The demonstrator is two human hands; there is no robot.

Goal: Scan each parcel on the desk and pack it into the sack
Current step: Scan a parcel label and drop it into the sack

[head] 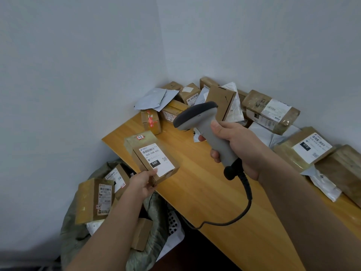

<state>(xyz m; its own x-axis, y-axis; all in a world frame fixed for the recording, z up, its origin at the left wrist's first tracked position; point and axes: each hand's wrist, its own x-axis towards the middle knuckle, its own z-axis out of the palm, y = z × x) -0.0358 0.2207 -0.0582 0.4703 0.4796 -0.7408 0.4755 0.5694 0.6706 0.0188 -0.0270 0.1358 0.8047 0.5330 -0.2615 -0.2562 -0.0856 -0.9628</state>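
The left grip (pixel 143 183) pinched the near corner of a small cardboard parcel (pixel 154 159), label up, held above the worktop's (pixel 205 192) left edge. The right grip (pixel 237 147) was wrapped round the handle of a grey scanner (pixel 197 116), its head tilted down toward the parcel, its black cable (pixel 245 202) trailing below the wrist. Below the left grip, the green sack (pixel 78 231) held several boxes. More parcels (pixel 270 112) lay heaped beyond the right grip, against the wall.
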